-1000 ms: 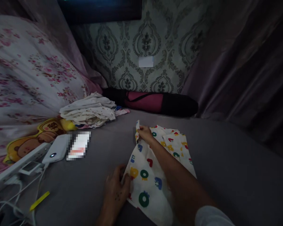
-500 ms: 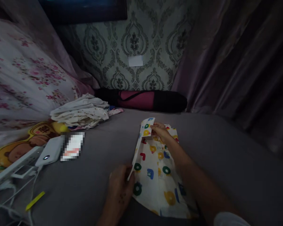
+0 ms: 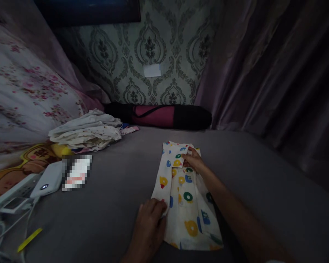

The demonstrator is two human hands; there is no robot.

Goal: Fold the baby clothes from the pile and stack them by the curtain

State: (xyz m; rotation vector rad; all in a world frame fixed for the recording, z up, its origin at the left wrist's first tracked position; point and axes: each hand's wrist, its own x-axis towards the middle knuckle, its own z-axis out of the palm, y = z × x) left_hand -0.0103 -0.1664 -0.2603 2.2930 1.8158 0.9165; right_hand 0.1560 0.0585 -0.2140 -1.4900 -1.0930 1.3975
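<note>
A white printed shirt (image 3: 183, 204), dotted with yellow, green, blue and red figures, lies lengthwise in front of me. Its left side is folded inward as a long strip, and a short flap, perhaps a sleeve, crosses near the far end. My right hand (image 3: 193, 160) pinches that flap between thumb and fingers. Lower down, my left hand (image 3: 150, 223) has its fingers closed on the left folded edge. The fabric directly beneath both hands is hidden.
A grey sheet (image 3: 112, 204) spreads under everything. To the left are piled clothes (image 3: 87, 129), a power bank (image 3: 48, 179), a power strip (image 3: 13, 191), cables and a yellow strip (image 3: 29, 240). A black and maroon bag (image 3: 159, 116) lies along the wall.
The shirt's left side has been turned over inward and now lies flatter. My right hand has brought the flap slightly right and down; my left hand followed the edge rightward. The view shifted a little.
</note>
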